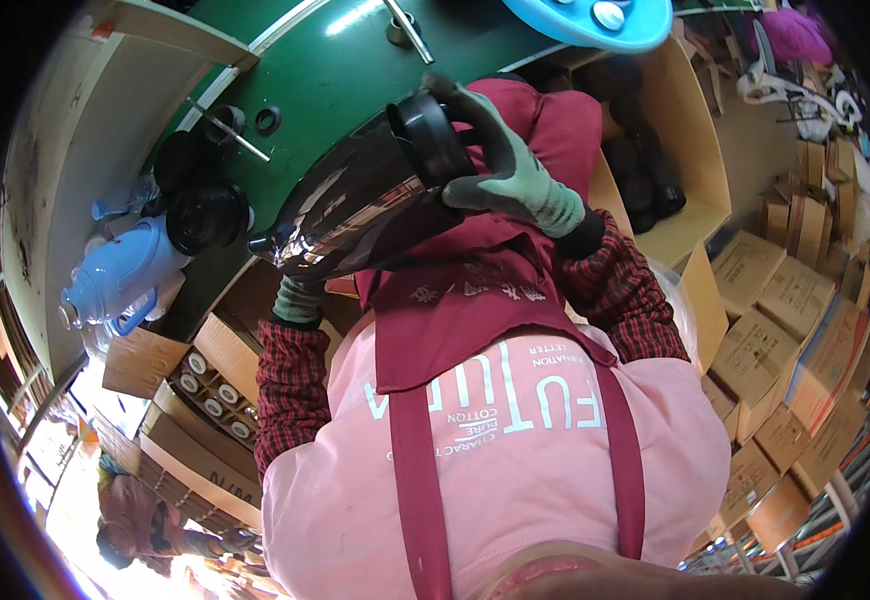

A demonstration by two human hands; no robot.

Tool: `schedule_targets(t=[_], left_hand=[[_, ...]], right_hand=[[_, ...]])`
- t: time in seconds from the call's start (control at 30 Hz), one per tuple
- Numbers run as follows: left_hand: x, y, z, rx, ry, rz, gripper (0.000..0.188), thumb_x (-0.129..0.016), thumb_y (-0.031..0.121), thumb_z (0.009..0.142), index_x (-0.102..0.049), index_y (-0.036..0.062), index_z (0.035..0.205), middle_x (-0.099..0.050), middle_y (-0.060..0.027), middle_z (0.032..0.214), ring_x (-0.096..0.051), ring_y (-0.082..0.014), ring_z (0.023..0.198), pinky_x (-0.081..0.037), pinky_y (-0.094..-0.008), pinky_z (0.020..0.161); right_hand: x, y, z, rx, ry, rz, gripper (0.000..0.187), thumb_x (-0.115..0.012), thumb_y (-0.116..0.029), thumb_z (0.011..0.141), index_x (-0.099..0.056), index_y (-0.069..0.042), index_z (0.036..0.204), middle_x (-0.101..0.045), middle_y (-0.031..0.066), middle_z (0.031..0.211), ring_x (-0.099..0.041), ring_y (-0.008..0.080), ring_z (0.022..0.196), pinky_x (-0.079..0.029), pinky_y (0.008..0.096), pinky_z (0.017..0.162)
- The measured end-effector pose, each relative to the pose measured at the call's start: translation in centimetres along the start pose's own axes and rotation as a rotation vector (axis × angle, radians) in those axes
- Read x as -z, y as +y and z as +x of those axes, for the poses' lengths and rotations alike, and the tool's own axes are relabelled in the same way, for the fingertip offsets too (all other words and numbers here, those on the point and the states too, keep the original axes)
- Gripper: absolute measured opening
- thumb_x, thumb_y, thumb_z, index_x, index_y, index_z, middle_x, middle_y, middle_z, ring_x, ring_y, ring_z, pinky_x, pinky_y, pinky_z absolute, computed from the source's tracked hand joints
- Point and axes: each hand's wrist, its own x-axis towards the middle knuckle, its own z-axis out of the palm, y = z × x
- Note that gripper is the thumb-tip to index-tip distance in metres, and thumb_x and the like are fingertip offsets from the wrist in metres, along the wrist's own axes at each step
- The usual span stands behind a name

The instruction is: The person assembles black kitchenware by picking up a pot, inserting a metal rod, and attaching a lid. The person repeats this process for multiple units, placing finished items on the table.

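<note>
Tilted across my lap is a dark, glossy flask body (355,190), tapering to a small shiny tip at its lower left. A wide black ring (428,138) sits around its broad upper-right end. My right hand (505,165), in a green and grey glove, is closed on that end, thumb on the ring's near side and fingers over its far side. Under the tapered end is my left hand (298,300), gloved too; the flask hides most of its fingers, but it supports the flask from below.
Left of the flask lie a light blue thermos jug (127,268) and black round parts (207,215). Metal rods and a small ring (268,121) rest on the green table (325,75). A blue basin (595,25) stands at the far edge. Cardboard boxes (770,330) are stacked at right.
</note>
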Motion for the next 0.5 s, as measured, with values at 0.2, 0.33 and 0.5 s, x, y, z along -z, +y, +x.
schedule_targets(t=[0.2, 0.33, 0.5], left_hand=[[0.6, 0.7, 1.8, -0.127, -0.071, -0.075, 0.039, -0.075, 0.019, 0.088, -0.072, 0.0144, 0.127, -0.07, -0.0087, 0.13, -0.07, -0.0266, 0.114, -0.057, -0.0392, 0.096], [-0.7, -0.1, 0.6, 0.009, -0.148, -0.437, 0.042, -0.066, 0.022, 0.096, -0.063, 0.0136, 0.137, -0.065, -0.0092, 0.137, -0.064, -0.0277, 0.122, -0.053, -0.0402, 0.103], [-2.3, -1.6, -1.5, -0.009, -0.224, -0.342, 0.042, -0.056, 0.026, 0.103, -0.057, 0.0122, 0.143, -0.057, -0.0108, 0.146, -0.059, -0.0277, 0.129, -0.048, -0.0409, 0.109]], right_hand=[[-0.7, -0.1, -1.7, 0.051, 0.007, -0.1, 0.106, -0.089, -0.035, 0.073, -0.033, -0.008, 0.16, -0.035, 0.0109, 0.16, -0.035, 0.028, 0.146, -0.029, 0.0423, 0.12], [-0.5, -0.1, -2.1, 0.045, -0.039, -0.182, 0.111, -0.086, -0.039, 0.075, -0.026, -0.007, 0.162, -0.027, 0.0086, 0.167, -0.028, 0.0252, 0.152, -0.029, 0.0401, 0.12], [-0.9, 0.8, -2.3, 0.112, -0.029, -0.01, 0.104, -0.082, -0.044, 0.081, -0.027, -0.006, 0.161, -0.029, 0.0116, 0.163, -0.03, 0.0272, 0.15, -0.027, 0.0414, 0.121]])
